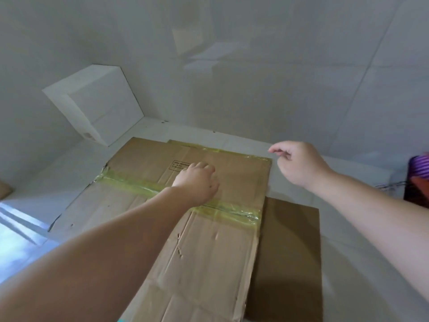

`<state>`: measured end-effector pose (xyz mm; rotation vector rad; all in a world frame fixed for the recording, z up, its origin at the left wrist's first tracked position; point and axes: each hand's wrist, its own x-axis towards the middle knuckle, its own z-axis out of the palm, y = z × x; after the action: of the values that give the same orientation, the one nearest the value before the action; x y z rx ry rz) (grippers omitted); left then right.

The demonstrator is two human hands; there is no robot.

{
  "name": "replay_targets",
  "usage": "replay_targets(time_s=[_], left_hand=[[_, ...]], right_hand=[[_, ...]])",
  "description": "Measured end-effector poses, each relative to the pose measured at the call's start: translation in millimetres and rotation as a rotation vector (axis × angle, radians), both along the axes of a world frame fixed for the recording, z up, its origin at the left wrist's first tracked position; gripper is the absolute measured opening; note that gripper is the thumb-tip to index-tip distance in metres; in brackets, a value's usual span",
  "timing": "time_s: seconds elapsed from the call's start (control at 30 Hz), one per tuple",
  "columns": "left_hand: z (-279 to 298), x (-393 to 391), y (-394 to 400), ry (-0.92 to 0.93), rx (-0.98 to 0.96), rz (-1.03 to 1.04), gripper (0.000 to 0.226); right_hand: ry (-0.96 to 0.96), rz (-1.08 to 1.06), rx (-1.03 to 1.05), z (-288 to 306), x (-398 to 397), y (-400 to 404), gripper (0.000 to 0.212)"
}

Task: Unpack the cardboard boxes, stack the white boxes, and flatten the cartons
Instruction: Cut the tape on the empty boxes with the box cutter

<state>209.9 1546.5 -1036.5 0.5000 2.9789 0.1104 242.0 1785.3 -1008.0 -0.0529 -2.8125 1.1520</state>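
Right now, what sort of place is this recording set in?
Probably an indoor room corner used for unpacking, not a workshop. Glossy pale tiled walls meet a white floor, where a flattened carton lies and a white box stands in the corner.

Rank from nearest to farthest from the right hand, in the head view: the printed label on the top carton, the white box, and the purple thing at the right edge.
From the right hand, which hovers past the carton's far right corner:
1. Printed label, to its left on the flattened carton.
2. Purple thing, at the right edge.
3. White box, far left by the wall.
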Motion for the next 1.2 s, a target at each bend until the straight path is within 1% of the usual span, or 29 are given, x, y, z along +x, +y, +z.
replay_targets(time_s=[0.07, 0.17, 0.23, 0.3, 0.43, 0.5, 0.57, 0.7, 0.73, 0.83, 0.9, 0.93, 1.0, 1.1, 1.2], left_hand=[[-10.8, -5.3, 12.6, -0.012, -0.029, -0.043, 0.053], [-20.9, -15.8, 38.9, -0.019, -0.002, -0.078, 0.059], [-27.3, -24.4, 57.0, -0.029, 0.013, -0.078, 0.065], [-33.9, -32.9, 73.8, -0.04, 0.018, -0.079, 0.07], [-43.7, -43.8, 106.7, -0.057, 0.046, -0.124, 0.071], [-48.9, -47.6, 118.9, -0.057, 0.031, -0.16, 0.071], [-54.0, -49.3, 124.2, -0.064, -0.004, -0.145, 0.072], [-62.8, -48.1, 125.8, 0.065, -0.1, -0.095, 0.064], [-64.5, -48.8, 125.7, 0.073, -0.106, -0.078, 0.063], [-66.4, -56.9, 128.3, 0.009, -0.055, 0.006, 0.056], [-65.4, -63.6, 135.1, -0.024, -0.071, 0.037, 0.042], [-64.7, -66.8, 139.6, -0.039, -0.096, 0.055, 0.039], [-64.1, -73.0, 148.3, -0.063, -0.14, 0.091, 0.044], [-70.3, -81.9, 154.6, -0.061, -0.147, 0.158, 0.04], [-77.9, -84.8, 153.5, -0.005, -0.141, 0.16, 0.045]], right_hand=[[-0.083, 0.01, 0.045, -5.9, 2.6, -0.3, 0.038], [-0.22, 0.06, 0.171, -17.9, 5.7, 1.4, 0.042], [-0.278, 0.057, 0.226, -25.9, 5.0, 4.0, 0.044], [-0.299, 0.041, 0.252, -32.5, 3.4, 9.0, 0.045], [-0.312, 0.006, 0.305, -49.9, -2.7, 21.0, 0.045], [-0.338, 0.003, 0.283, -62.8, -5.2, 29.9, 0.044], [-0.378, -0.004, 0.251, -75.6, -6.9, 40.1, 0.045], [-0.424, -0.017, 0.25, -96.2, -15.8, 58.3, 0.046], [-0.427, -0.02, 0.254, -100.2, -19.8, 61.5, 0.046], [-0.433, -0.028, 0.251, -111.5, -32.3, 68.8, 0.047], [-0.426, -0.017, 0.244, -121.8, -39.9, 71.7, 0.047], [-0.43, -0.009, 0.241, -127.2, -43.5, 73.1, 0.047], [-0.431, 0.009, 0.259, -136.6, -51.0, 77.5, 0.048], [-0.425, 0.016, 0.323, -147.4, -62.9, 89.2, 0.047], [-0.434, 0.017, 0.432, -157.1, -77.5, 105.9, 0.038]])
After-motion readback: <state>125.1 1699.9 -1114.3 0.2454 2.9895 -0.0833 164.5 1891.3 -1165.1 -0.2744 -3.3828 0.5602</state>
